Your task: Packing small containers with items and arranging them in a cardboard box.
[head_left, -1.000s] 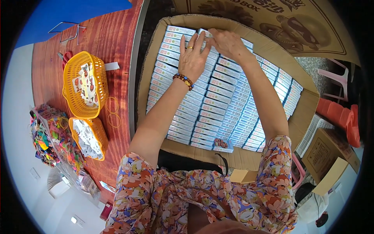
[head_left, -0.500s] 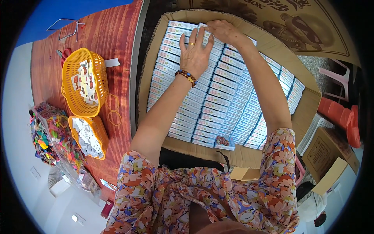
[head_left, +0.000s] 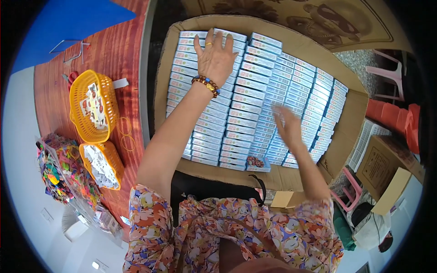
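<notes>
Rows of small flat white-and-blue boxes (head_left: 249,89) fill a large open cardboard carton (head_left: 353,125) in front of me. My left hand (head_left: 216,59) lies on the far left rows with its fingers spread, touching the box edges, and a beaded bracelet is on that wrist. Over the middle rows, my right hand (head_left: 287,126) is blurred by motion; its fingers look stretched out and nothing shows in them. One small box (head_left: 258,164) at the near side of the carton lies with its pictured face up.
Left of the carton stands a reddish wooden table (head_left: 129,86) with two yellow baskets (head_left: 112,109) of paper pieces and a bag of colourful small items (head_left: 63,168). To the right are a pink stool (head_left: 387,77), a red plastic bag (head_left: 395,123) and a brown carton (head_left: 387,159).
My right hand has left the far edge of the rows and come back toward me over the middle. My left hand still rests on the far left boxes. The whole view has shifted slightly.
</notes>
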`<state>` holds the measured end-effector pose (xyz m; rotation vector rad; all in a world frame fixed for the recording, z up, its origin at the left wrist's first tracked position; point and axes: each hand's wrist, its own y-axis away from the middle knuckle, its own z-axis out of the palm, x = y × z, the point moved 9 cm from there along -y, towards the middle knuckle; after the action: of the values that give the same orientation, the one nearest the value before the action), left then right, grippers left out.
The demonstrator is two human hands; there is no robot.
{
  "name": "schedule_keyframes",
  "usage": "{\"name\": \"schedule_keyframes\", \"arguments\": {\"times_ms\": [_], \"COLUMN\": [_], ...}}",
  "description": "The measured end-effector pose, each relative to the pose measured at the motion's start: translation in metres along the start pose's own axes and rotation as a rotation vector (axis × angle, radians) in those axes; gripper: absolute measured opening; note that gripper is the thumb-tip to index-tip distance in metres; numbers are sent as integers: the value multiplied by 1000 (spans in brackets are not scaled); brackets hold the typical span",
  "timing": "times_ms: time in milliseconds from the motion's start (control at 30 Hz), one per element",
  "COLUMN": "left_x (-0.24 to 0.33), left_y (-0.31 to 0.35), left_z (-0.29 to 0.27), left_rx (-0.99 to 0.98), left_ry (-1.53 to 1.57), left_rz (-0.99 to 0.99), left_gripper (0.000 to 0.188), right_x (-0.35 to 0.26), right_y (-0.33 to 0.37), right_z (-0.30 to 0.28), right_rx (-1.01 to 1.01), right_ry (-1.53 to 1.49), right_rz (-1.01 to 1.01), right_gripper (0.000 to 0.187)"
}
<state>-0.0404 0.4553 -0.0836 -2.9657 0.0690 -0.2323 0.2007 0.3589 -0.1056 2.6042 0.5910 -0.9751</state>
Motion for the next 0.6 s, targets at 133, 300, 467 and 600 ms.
{"name": "schedule_keyframes", "arguments": {"times_ms": [133, 300, 467, 600], "left_x": [45, 70, 67, 73], "left_y": [-7, -21, -26, -38], "left_z": [5, 32, 40, 34], "left_rx": [38, -55, -160, -179], "left_ry": [196, 226, 155, 102], "left_rz": [214, 180, 165, 116], "left_gripper": [48, 60, 70, 75], "right_x": [0, -7, -8, 13], "right_y": [117, 153, 157, 153], "right_z": [36, 65, 66, 46], "right_rx": [-320, -549, -561, -481], "right_ry": [-84, -77, -84, -264], "right_rz": [9, 8, 63, 237], "right_gripper": [41, 53, 46, 35]}}
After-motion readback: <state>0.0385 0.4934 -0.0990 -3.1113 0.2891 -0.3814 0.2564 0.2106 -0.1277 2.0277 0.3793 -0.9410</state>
